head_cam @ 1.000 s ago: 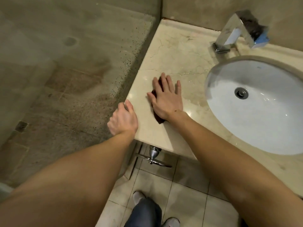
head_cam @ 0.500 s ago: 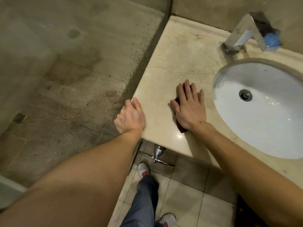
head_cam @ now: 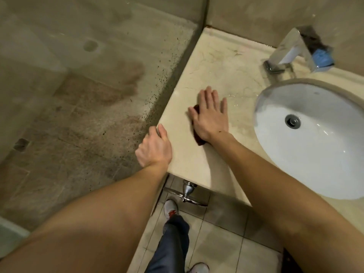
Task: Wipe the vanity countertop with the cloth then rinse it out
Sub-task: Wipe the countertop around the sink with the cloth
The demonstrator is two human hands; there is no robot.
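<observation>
My right hand [head_cam: 211, 119] lies flat, fingers spread, pressing a dark red cloth [head_cam: 199, 140] onto the beige marble countertop [head_cam: 222, 62], left of the white oval sink [head_cam: 315, 154]. Most of the cloth is hidden under the palm; only its edges show by the thumb and the wrist. My left hand [head_cam: 155, 148] curls over the countertop's left front corner, gripping the edge. A wet streak shines on the marble between my right hand and the sink.
A chrome faucet [head_cam: 289, 50] stands behind the sink, something blue [head_cam: 323, 56] at its spout. A spotted glass shower panel [head_cam: 98, 95] borders the counter's left side. A chrome handle [head_cam: 187, 192] sticks out below the counter, above my shoes on the tiled floor.
My right hand slid the cloth right toward the sink, then back left and slightly farther away. My left hand stayed on the counter's corner.
</observation>
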